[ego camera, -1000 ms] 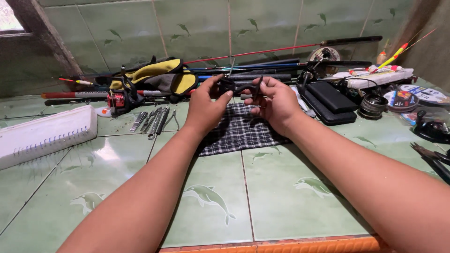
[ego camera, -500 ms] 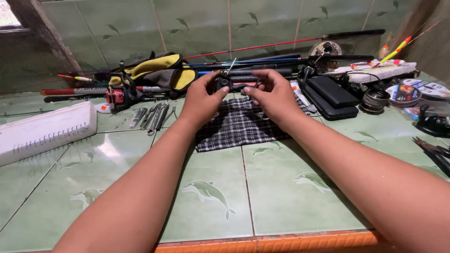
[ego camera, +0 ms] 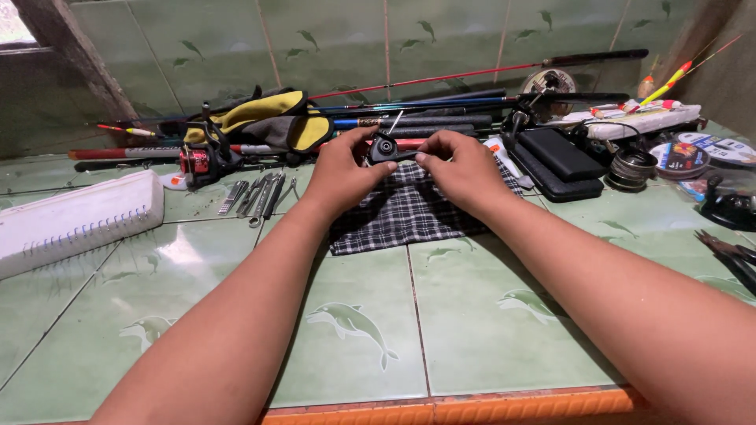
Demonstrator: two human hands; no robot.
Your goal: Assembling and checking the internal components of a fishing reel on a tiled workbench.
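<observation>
1. Green tiled surface: both forearms are reaching across it, away from the person.
2. Checked cloth: lying flat under both hands.
3. Left hand: pinching the left side of the small black reel part, fingers curled round it.
4. Right hand: thumb and fingertips pinching the part's right side.
5. Small black reel part: being held just above the cloth's far edge, midway between the hands, long axis running left to right; neither hand is nearer.
6. Fishing rods: lying left to right just beyond.
</observation>
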